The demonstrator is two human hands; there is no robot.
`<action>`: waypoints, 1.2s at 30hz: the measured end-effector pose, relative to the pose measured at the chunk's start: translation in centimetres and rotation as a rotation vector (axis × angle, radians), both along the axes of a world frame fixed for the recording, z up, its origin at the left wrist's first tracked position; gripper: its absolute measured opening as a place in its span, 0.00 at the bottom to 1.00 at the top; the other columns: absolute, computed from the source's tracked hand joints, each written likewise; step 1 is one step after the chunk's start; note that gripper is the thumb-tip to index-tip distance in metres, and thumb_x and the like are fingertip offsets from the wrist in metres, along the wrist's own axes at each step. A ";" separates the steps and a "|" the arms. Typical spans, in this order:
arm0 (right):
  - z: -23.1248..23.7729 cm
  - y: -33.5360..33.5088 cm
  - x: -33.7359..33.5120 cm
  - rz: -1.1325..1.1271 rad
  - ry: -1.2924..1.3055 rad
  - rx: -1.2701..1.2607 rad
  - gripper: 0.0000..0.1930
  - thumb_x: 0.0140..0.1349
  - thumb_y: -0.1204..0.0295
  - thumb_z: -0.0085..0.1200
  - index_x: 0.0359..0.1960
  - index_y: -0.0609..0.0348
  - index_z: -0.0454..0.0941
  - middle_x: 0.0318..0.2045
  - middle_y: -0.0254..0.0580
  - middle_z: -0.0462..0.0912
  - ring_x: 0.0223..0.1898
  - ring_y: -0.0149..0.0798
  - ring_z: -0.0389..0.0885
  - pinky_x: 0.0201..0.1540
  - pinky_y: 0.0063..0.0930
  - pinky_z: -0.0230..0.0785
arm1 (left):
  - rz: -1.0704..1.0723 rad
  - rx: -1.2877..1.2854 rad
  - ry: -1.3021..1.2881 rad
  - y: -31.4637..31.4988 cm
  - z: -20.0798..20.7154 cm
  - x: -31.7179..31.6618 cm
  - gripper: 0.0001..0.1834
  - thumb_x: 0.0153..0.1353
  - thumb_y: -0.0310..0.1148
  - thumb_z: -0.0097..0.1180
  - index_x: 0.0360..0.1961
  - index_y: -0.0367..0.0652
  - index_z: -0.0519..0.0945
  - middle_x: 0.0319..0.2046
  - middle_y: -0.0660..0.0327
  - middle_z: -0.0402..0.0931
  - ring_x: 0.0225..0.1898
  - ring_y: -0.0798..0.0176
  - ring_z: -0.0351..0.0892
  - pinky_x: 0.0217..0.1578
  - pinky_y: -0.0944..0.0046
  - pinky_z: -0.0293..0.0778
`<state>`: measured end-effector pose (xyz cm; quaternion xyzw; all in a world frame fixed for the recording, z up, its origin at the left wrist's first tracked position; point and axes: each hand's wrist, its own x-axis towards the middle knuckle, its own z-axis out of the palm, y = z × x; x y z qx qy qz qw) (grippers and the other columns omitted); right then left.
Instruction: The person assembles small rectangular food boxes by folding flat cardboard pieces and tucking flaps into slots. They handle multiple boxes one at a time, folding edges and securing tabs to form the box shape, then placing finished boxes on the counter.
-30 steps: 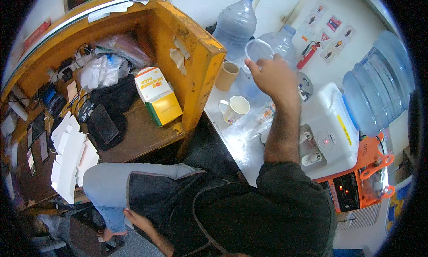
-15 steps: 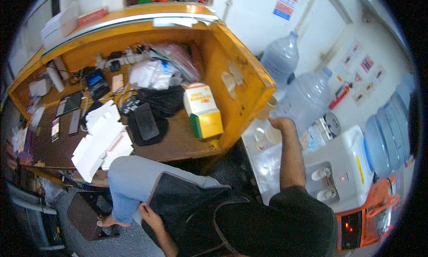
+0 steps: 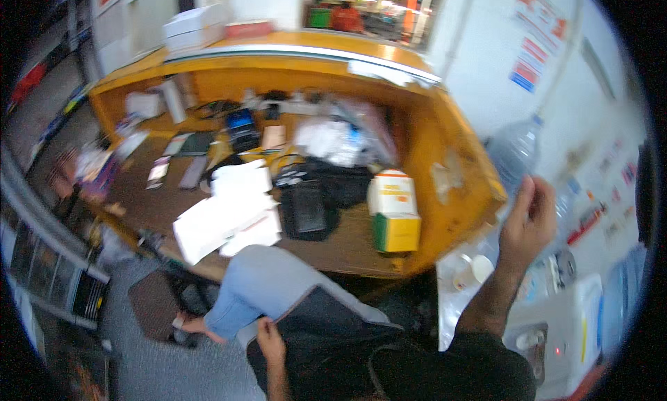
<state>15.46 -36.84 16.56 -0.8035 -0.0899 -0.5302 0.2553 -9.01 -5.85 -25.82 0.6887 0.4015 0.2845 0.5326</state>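
Observation:
My right hand [image 3: 529, 220] is raised in front of the large clear water bottles [image 3: 515, 149] by the wall. Its fingers are curled together, and whatever they may hold is hidden. Below it, a pale cup [image 3: 481, 267] stands on a side table beside a white water dispenser [image 3: 587, 311]. My left hand [image 3: 271, 340] rests low on my lap with its fingers closed, at the edge of a black apron [image 3: 326, 331]. I cannot make out what is in them.
A yellow wooden desk [image 3: 462, 144] stands ahead. On it lie white cardboard sheets [image 3: 229, 210], a white, yellow and green carton [image 3: 397, 231], a black pouch [image 3: 306, 208], phones and plastic bags [image 3: 333, 140]. A dark stool [image 3: 156, 305] is under my foot.
The view has swung right to left, so the desk sits further right. My right hand has come up and away from the cups by the bottles. My left hand stays at my lap.

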 end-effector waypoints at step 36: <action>-30.3 25.7 15.7 0.656 0.815 -0.038 0.19 0.83 0.61 0.41 0.61 0.65 0.72 0.56 0.49 0.76 0.58 0.46 0.74 0.66 0.39 0.62 | 0.395 0.724 0.023 78.5 13.1 7.2 0.47 0.64 0.61 0.69 0.68 0.31 0.72 0.62 0.39 0.78 0.66 0.42 0.78 0.67 0.48 0.70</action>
